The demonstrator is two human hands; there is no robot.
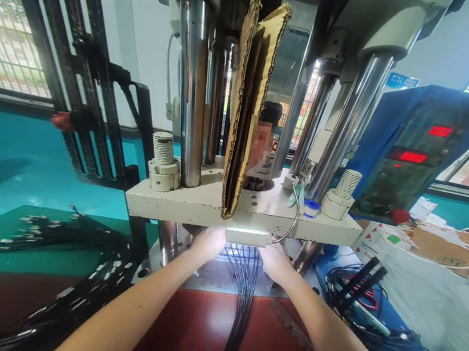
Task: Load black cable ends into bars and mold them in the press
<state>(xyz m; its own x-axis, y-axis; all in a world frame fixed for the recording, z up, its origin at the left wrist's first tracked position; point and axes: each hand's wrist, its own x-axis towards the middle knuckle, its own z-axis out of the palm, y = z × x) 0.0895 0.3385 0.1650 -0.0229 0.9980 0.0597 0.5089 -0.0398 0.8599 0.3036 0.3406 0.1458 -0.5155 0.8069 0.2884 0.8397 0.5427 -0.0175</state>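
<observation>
Both of my arms reach forward under the pale crossplate [192, 207] of a press. My left hand [209, 244] is at the left end of a row of black cables, its fingers hidden beneath the plate. At the right end of that row is my right hand [276, 261], its fingers also out of sight. The black cables [243, 298] fan out between the hands and run together toward me over a red-brown surface [199, 326]. A lit white lamp bar [246, 237] sits on the plate's front edge, just above the hands. What the fingers touch cannot be made out.
Folded cardboard [246, 111] stands upright before the press. Steel columns [190, 89] flank it. Bundles of black cables [94, 272] lie on the left. A blue control box [420, 154] with red displays, more cables [359, 294] and white sacks [430, 301] are on the right.
</observation>
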